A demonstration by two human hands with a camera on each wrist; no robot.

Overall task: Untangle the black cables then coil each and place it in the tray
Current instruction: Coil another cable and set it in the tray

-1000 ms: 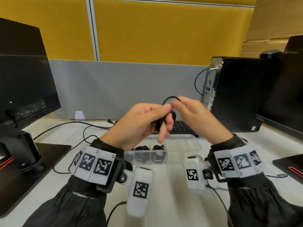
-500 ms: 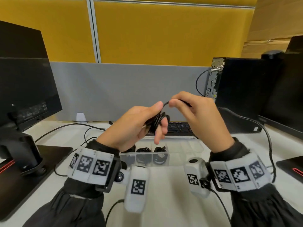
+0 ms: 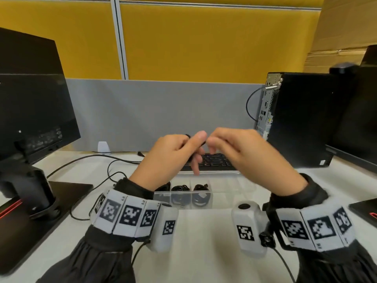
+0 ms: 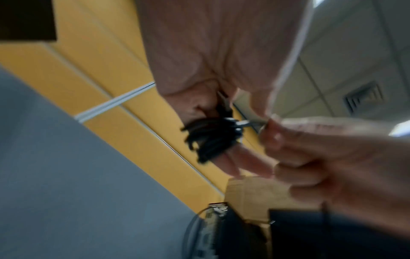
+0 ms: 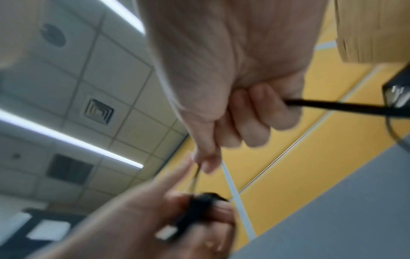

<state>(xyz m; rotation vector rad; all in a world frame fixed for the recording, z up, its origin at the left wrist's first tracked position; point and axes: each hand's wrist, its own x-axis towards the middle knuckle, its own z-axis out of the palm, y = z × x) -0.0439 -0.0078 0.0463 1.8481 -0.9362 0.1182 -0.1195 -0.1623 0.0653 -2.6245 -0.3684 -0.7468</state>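
At the far left of a white desk (image 3: 204, 231) stands a dark monitor (image 3: 34, 111), thin wires trailing from it toward the middle. Above the desk a person's left hand (image 3: 169, 158) is raised, its fingers wound about with a tight bundle of black cable (image 4: 213, 138); the thumb presses the coil against the fingers, clamping it. Touching it at the fingertips, the right hand (image 3: 244, 152) pinches the cable's loose run between thumb and forefinger, its other fingers curled around the strand, which leads off to the right in the right wrist view. Both wrist views are blurred. Below the hands, a clear tray (image 3: 224, 190) with dividers lies on the desk; three coiled cables (image 3: 181, 190) sit in its left compartments, side by side. Beyond the tray lies a black keyboard (image 3: 216, 161). To the right stands a black computer tower (image 3: 302, 119), and a second monitor (image 3: 359, 123) at the far right edge.
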